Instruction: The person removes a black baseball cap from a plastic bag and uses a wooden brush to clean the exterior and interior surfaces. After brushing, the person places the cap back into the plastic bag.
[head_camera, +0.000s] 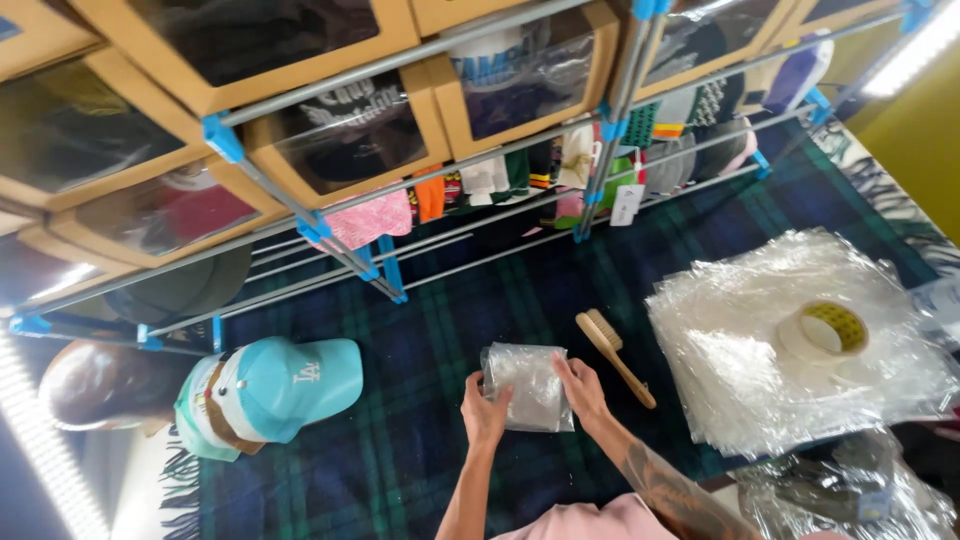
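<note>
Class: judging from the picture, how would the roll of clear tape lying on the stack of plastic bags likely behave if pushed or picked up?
The roll of clear tape lies flat on its side, so it probably would slide rather than roll. The glossy stack of clear plastic bags beneath looks slippery, so a push may shift it easily. Its open ring shape suggests it is fairly light.

dark plaid rug (480, 300), metal rack (420, 190) of cardboard boxes (250, 40).

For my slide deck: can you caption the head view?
Both hands, left hand and right hand, hold a clear plastic bag over a plaid blanket.
</note>
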